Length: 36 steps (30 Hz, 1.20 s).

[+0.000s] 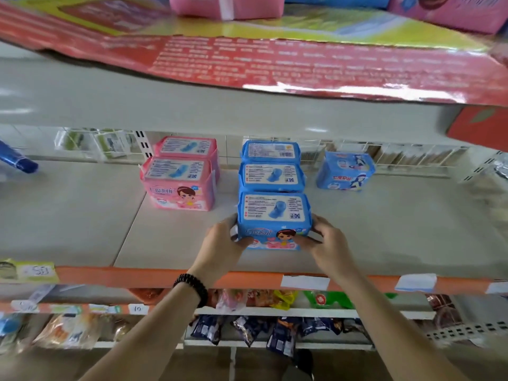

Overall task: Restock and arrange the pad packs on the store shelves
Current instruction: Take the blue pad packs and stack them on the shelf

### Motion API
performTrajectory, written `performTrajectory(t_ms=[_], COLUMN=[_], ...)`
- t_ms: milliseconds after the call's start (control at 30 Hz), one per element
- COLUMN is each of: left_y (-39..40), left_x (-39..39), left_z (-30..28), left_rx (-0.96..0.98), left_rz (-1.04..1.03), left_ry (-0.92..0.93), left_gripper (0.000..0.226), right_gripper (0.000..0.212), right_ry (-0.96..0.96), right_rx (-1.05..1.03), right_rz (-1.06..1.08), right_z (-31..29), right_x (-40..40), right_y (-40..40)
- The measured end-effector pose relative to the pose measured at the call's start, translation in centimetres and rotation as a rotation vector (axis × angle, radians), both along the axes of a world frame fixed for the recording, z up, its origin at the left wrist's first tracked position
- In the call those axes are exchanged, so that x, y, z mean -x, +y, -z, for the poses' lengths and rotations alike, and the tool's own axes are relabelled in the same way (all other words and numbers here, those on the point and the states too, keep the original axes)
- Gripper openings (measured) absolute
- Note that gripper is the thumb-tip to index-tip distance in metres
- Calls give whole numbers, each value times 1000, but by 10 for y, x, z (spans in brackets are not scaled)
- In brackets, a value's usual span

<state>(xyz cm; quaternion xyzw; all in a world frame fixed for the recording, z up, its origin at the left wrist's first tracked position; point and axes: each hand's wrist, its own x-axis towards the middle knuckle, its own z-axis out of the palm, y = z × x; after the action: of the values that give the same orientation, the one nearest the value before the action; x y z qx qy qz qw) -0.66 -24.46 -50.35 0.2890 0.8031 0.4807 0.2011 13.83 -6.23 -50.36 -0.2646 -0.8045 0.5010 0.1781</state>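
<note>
A blue pad pack [273,220] stands at the front of a row of three blue packs on the grey shelf [384,232]. My left hand [220,244] grips its left side and my right hand [327,242] grips its right side, thumbs on the front face. Behind it stand a second blue pack [272,177] and a third blue pack [270,151]. Left of the row are two pink pad packs, the front pink pack [178,184] and the rear pink pack [187,147]. A lighter blue pack [345,171] stands alone at the right.
The upper shelf holds a glossy red-and-yellow printed sheet [275,61] hanging over its edge, with pink packs [226,6] above. The orange shelf lip [110,274] carries price tags. Snack bags [275,334] fill the lower shelves. A blue object [19,160] lies at far left.
</note>
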Motion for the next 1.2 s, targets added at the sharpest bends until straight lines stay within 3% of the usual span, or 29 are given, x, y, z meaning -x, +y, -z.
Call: performTrajectory(t_ms=[433, 533, 700, 900, 1200], left_y=[7, 3, 6, 23, 30], left_x=[12, 14, 31, 41, 49], left_z=[14, 22, 15, 3, 2], left_rx=[-6, 17, 38, 72, 75], left_rz=[-50, -63, 56, 162, 167], left_ry=[39, 58, -95, -11, 64], left_gripper=[54, 69, 109, 91, 85], right_gripper=[48, 51, 87, 74, 77], right_ry=[-45, -25, -44, -204, -225], right_rx=[-35, 16, 12, 52, 18], right_rz=[-7, -29, -59, -223, -246], right_z=[1, 3, 1, -18, -21], right_x=[12, 8, 10, 24, 32], right_y=[5, 2, 7, 14, 19])
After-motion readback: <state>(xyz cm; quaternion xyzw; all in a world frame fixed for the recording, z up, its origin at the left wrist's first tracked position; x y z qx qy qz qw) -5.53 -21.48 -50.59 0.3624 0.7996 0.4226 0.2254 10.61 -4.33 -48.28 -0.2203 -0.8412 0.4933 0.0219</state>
